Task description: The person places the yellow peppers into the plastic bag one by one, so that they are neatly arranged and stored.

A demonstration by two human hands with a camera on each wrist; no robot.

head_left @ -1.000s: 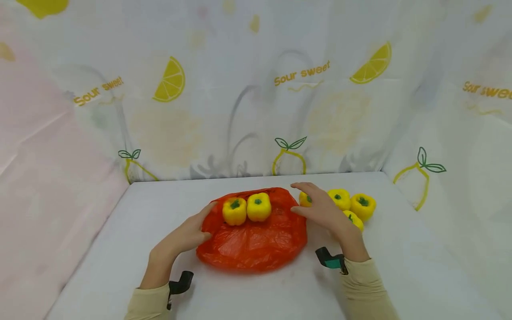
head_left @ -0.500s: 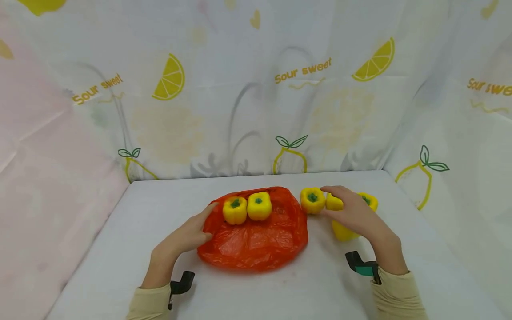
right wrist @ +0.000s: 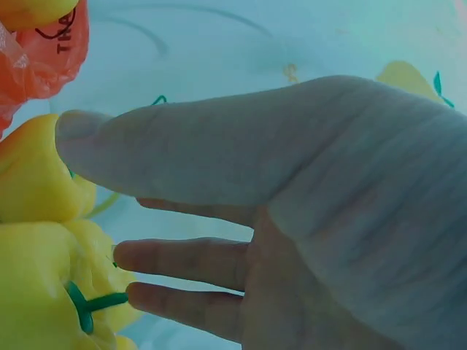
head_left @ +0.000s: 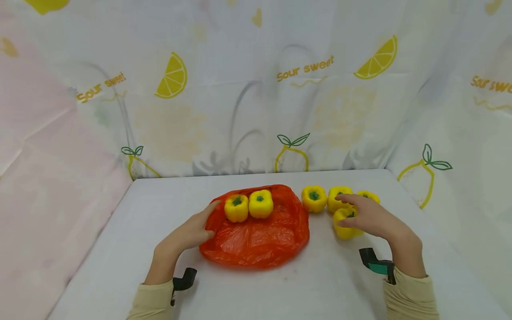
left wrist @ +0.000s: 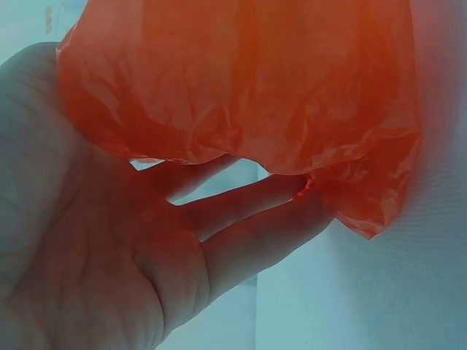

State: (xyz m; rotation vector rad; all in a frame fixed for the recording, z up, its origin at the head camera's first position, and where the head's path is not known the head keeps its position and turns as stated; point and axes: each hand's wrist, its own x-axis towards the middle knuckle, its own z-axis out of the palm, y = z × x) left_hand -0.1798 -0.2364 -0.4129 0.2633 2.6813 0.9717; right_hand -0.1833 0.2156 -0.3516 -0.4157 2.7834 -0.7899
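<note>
While spread flat, both hands low over white worktop (head_left: 280, 293), nothing gripped.

left hand (head_left: 188, 233): fingers straight, tips against left edge of orange plastic bag (head_left: 256, 238); in left wrist view bag film (left wrist: 241, 80) draped over the fingers (left wrist: 248, 240).

right hand (head_left: 374, 220): fingers relaxed and extended, palm down over the loose pepper cluster; covers part of front pepper (head_left: 343, 222). Right wrist view: thumb tip near a pepper (right wrist: 29, 175), fingers beside another with green stem (right wrist: 44, 299); real contact not certain.

bag: lying flat and crumpled at worktop centre, black print near its far edge.

peppers on bag: two yellow, side by side, touching, at far end of bag — left one (head_left: 236, 208), right one (head_left: 261, 203), stems up.

loose peppers: four on bare worktop right of bag. One (head_left: 314, 198) just beside bag edge, next (head_left: 338, 198) touching it, far one (head_left: 369, 196) mostly hidden behind hand.

backdrop: lemon-print curtain (head_left: 256, 89), "Sour sweet" lettering.
</note>
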